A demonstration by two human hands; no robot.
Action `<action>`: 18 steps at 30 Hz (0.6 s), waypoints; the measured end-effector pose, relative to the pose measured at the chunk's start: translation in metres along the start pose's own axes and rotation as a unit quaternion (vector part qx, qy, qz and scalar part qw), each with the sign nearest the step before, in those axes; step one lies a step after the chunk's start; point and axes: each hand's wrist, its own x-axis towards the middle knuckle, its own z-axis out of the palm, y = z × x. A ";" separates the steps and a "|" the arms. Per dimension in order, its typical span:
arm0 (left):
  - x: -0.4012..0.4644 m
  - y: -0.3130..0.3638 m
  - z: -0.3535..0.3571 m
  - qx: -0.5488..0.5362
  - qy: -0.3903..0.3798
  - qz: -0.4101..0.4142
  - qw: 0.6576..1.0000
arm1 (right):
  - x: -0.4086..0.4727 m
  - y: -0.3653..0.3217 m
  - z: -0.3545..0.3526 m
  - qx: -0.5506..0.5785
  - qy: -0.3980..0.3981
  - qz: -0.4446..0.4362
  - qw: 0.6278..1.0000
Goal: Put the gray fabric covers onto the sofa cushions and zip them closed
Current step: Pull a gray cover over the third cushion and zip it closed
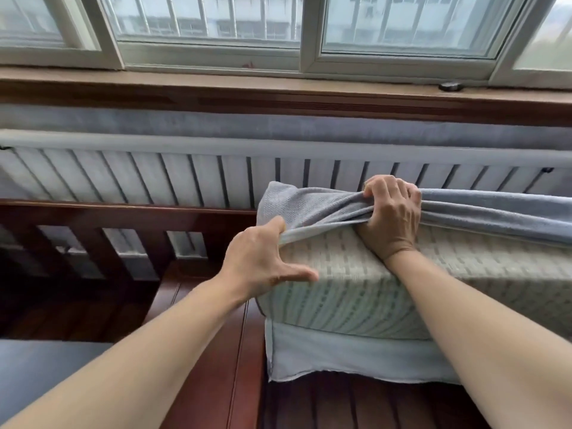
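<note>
Bunching gray cover (pixel 312 209) in right hand (pixel 391 212), left hand (pixel 263 258) pinching its hem, frame centre; fabric may snag on the cushion (pixel 356 289) corner.

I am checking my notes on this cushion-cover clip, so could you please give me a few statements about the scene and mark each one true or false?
1. The right hand grips a bunch of the gray cover. True.
2. The cover already encloses the whole cushion. False: most of the cushion's patterned surface is bare.
3. The left hand pinches the cover's edge. True.
4. The cushion lies on a carpeted floor. False: it rests on a dark wooden sofa frame.
5. A window is behind the sofa. True.
</note>
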 end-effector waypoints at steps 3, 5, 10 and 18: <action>-0.011 -0.002 -0.008 0.090 -0.070 0.043 0.992 | -0.001 -0.007 -0.012 -0.028 0.006 -0.026 0.999; -0.014 -0.006 -0.002 0.110 -0.040 0.041 0.992 | -0.002 -0.017 -0.024 -0.043 0.015 -0.089 0.995; -0.014 -0.002 0.010 0.119 0.053 -0.007 0.991 | -0.020 -0.060 -0.052 0.014 -0.082 -0.214 0.973; -0.027 0.009 0.028 0.156 0.166 -0.035 0.973 | -0.062 -0.070 -0.071 0.030 -0.067 -0.190 0.979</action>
